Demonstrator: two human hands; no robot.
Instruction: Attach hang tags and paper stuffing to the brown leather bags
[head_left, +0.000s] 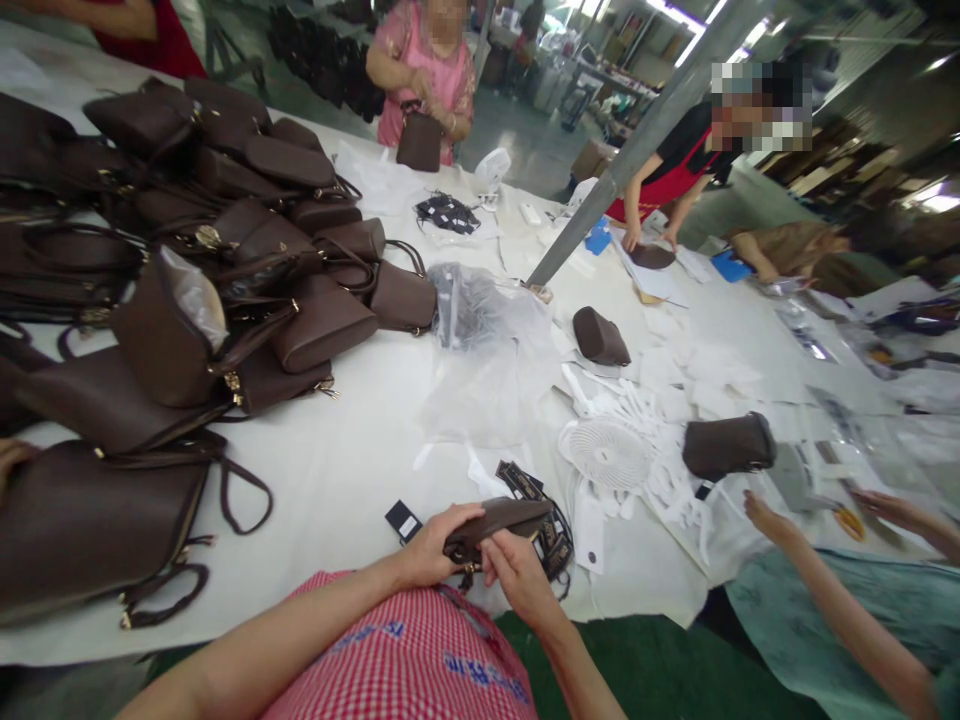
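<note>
Bag [517,516] is gripped at one end by left hand [435,548], right hand [523,577] pinching its near edge; steady left support likely prevents twisting.

the held bag [501,522] and piled bags [326,322] look like smooth leather (maybe faux, can't tell) with a soft sheen. fittings [233,382] are shiny metal, pole [630,165] dull metal, fan [609,452] plastic, checked apron [397,640] cloth, wrap [480,400] thin clear plastic.

Dark brown bag [504,522] (gold-toned fitting [469,570] below), held slantwise at table [315,520] edge.
</note>
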